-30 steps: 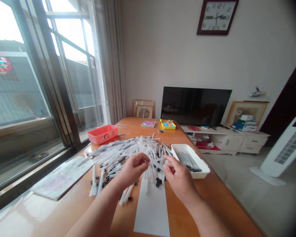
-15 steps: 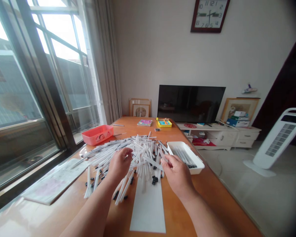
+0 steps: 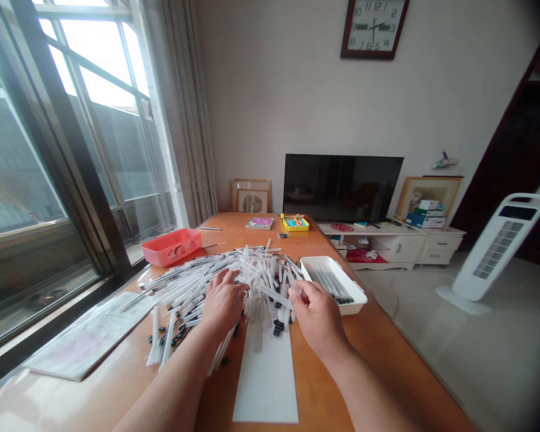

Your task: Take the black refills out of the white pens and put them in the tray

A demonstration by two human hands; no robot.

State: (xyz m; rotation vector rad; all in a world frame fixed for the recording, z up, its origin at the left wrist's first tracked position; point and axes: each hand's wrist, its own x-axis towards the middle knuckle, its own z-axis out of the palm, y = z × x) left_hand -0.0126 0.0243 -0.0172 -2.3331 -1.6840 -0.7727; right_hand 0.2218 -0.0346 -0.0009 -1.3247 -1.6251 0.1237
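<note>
A heap of translucent plastic tubes [image 3: 261, 273] and thin dark-tipped sticks [image 3: 186, 276] covers the middle of the table. My left hand [image 3: 225, 298] is over the near side of the heap, palm down with its fingers apart; what lies beneath it is hidden. To its right, my right hand [image 3: 317, 309] is closed in a pinch on a clear plastic tube [image 3: 291, 279] that points away from me. Small black caps [image 3: 278, 327] lie between the hands on a white paper strip [image 3: 266, 384]. Beside the right hand, a white tray [image 3: 357, 303] holds several dark-ended sticks.
A red plastic basket [image 3: 171, 247] stands behind the heap at left, near the window. A flat booklet [image 3: 90, 336] lies at the left edge. Toward the far end are a small colourful book [image 3: 259, 223] and a yellow box [image 3: 296, 224]. The table's right edge borders the floor.
My left hand has opened from curled fingers and turned palm down over the heap. My right hand keeps its pinch on the tube. The view has shifted slightly.
</note>
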